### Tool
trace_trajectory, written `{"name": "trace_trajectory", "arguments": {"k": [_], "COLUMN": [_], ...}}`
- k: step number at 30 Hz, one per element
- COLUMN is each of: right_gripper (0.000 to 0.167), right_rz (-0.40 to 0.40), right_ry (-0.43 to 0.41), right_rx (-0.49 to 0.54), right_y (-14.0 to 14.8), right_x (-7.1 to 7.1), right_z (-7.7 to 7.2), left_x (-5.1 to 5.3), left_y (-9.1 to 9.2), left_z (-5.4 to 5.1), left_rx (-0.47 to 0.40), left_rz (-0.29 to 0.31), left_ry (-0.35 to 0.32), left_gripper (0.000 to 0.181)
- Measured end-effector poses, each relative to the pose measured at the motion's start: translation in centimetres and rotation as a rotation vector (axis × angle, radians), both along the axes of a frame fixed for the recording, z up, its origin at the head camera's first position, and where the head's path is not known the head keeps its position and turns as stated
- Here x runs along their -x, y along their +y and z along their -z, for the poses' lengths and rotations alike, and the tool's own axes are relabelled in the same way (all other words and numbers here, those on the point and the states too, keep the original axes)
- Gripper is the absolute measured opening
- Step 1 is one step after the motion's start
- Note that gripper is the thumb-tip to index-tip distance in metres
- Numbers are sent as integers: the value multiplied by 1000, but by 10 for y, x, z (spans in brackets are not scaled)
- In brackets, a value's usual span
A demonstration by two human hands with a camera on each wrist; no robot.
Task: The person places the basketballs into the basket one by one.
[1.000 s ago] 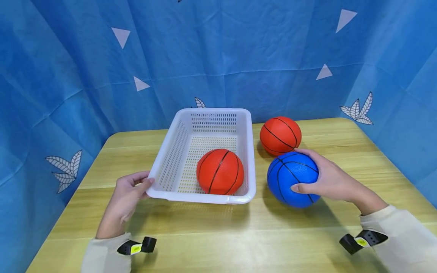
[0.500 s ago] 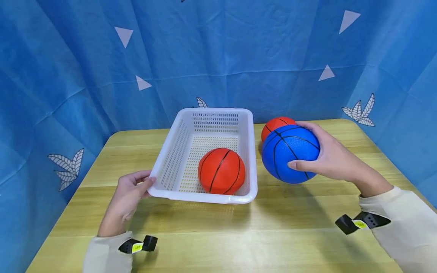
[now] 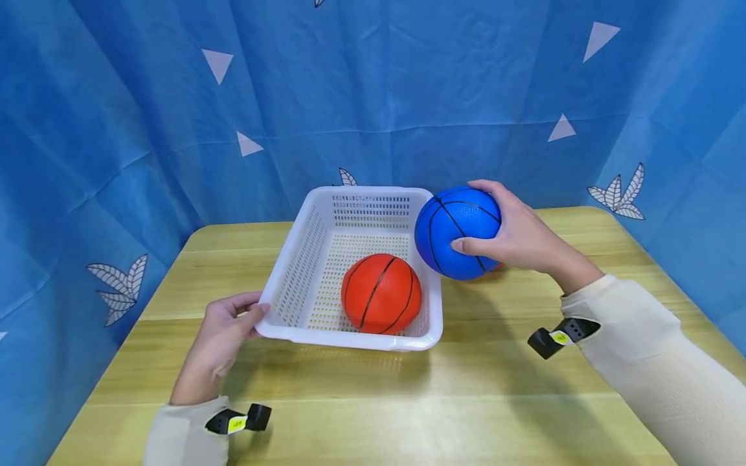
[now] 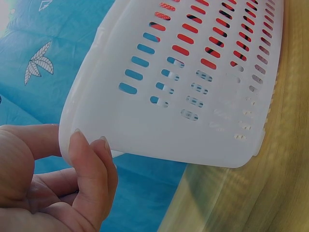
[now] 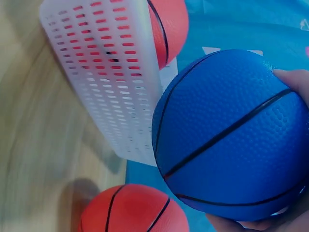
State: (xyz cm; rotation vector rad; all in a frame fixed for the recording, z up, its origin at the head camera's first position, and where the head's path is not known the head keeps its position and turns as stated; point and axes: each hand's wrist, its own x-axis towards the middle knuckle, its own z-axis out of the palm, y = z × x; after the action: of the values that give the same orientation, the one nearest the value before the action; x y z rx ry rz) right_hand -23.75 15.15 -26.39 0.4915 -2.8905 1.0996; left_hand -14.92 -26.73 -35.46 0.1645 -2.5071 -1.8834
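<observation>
Blue ball [image 3: 451,236], marked with black lines, was found in the grip of the right hand [image 3: 515,234], the thumb on its near side and fingers curved round the far side. It was held off the bench [image 3: 350,401] beside the right rim of the white basket [image 3: 303,265]; whether ball and rim touched could not be determined. The left hand [image 3: 224,330] had the basket's near left corner pinched between thumb and fingers.

Inside the basket, toward its near right corner, lay a red ball [image 3: 381,293]. A second red ball [image 5: 135,210] rested on the bench outside the right wall. A black strap [image 3: 220,422] was worn over each cream sleeve [image 3: 186,440]. Behind the bench hung a blue curtain [image 3: 384,84] printed with leaves and triangles.

Obstructions: in the head view, the held ball and hand covered all but a sliver of the second red ball, which the right wrist view cut off below. That view also cropped the right hand. From the left wrist, the contained ball showed only through the slots.
</observation>
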Motion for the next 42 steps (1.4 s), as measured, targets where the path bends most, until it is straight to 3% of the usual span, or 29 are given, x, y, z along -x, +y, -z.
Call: {"name": "trace_trajectory", "arguments": {"k": [9,20,27,33,42], "right_gripper": [87,86,84,84,85], "right_rz": [14,-69,-103,-82,-65], "right_ry": [45,11,-38,-88,-158], "right_rx": [-40,-116,-145,-132,-112], "right_y": [-30,-79,-107,-116,-115], "right_x": [29,58,73,83,91], "right_z": [-8,-10,-1,9,13], "left_x": [0,0,1,0,0], "left_y": [1,0,-1,0,0], "left_z": [-1,2,4,4,3], "left_rx": [-6,-13,-18,-26,-11], "left_rz": [-4,12,4,13,13], "left_ry": [-8,2,7,15,21], "left_gripper": [34,33,34,33,33]}}
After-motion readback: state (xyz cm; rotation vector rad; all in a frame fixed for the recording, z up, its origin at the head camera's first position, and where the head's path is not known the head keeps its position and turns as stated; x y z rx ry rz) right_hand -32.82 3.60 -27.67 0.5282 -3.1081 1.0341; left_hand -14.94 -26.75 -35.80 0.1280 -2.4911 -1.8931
